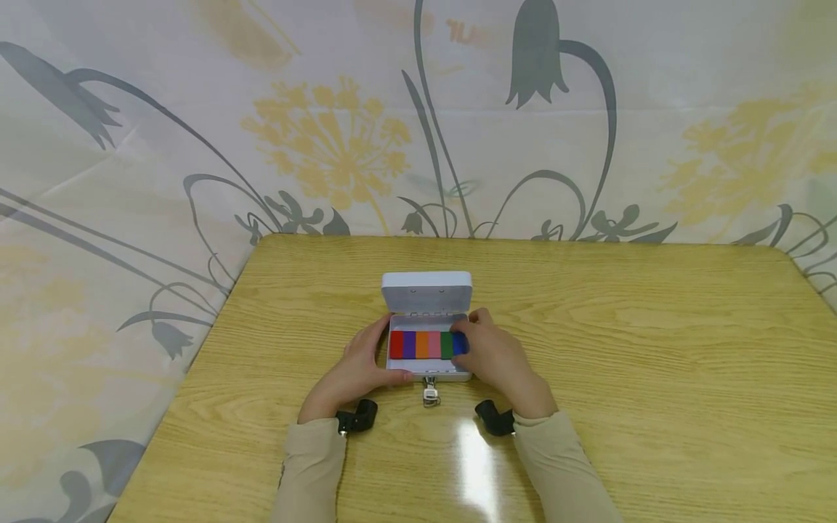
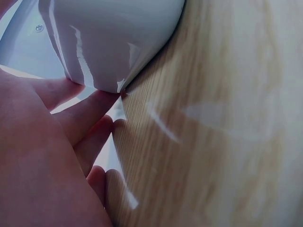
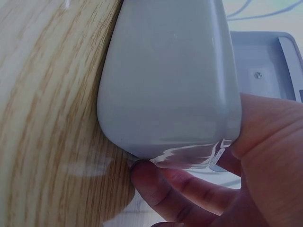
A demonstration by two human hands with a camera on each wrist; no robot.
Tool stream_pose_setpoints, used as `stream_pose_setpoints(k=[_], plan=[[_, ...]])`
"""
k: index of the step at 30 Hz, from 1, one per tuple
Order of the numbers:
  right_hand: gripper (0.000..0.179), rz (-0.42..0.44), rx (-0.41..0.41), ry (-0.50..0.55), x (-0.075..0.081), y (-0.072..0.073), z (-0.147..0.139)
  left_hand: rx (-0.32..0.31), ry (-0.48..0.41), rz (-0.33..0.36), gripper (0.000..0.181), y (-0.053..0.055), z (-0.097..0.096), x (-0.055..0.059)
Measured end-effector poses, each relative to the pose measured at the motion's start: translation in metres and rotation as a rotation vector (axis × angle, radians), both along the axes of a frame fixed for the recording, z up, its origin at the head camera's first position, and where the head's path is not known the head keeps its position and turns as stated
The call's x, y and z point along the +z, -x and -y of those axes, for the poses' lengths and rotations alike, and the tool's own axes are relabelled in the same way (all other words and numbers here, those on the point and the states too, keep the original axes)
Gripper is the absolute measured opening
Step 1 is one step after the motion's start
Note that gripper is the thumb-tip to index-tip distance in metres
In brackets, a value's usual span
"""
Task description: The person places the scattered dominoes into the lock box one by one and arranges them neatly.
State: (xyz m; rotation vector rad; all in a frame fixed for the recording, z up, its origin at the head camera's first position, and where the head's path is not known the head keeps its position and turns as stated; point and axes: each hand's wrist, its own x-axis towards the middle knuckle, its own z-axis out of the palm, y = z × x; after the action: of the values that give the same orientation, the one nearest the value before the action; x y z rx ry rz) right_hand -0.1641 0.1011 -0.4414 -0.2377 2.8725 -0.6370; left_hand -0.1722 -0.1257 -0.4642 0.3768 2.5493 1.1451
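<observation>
A small white metal cash box point(image 1: 428, 367) stands on the table with its lid point(image 1: 426, 296) raised. Inside lies a row of coloured blocks point(image 1: 421, 345): red, purple, orange, pink, green and blue. My left hand point(image 1: 356, 367) grips the box's left side, thumb along the front and fingers toward the back corner. In the left wrist view its fingertips touch the white wall point(image 2: 109, 42). Over the box's right end, my right hand point(image 1: 500, 356) pinches the blue block point(image 1: 461, 343) between thumb and forefinger. Its other fingers touch the outer back corner, as the right wrist view shows.
A key point(image 1: 430, 392) with a ring sits in the lock at the box's front. The wood-grain table point(image 1: 654, 363) extends widely to the right. A flower-patterned cloth point(image 1: 458, 145) hangs behind it. Black wrist cameras point(image 1: 358, 416) project inward from both sleeves.
</observation>
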Motion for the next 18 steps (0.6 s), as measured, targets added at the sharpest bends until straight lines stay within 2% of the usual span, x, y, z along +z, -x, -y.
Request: stream_pose_setpoints(k=[18], plan=[[0.051, 0.003, 0.0, 0.012, 0.0007, -0.0003, -0.0006, -0.006, 0.008, -0.006, 0.105, 0.0004, -0.0002, -0.0006]])
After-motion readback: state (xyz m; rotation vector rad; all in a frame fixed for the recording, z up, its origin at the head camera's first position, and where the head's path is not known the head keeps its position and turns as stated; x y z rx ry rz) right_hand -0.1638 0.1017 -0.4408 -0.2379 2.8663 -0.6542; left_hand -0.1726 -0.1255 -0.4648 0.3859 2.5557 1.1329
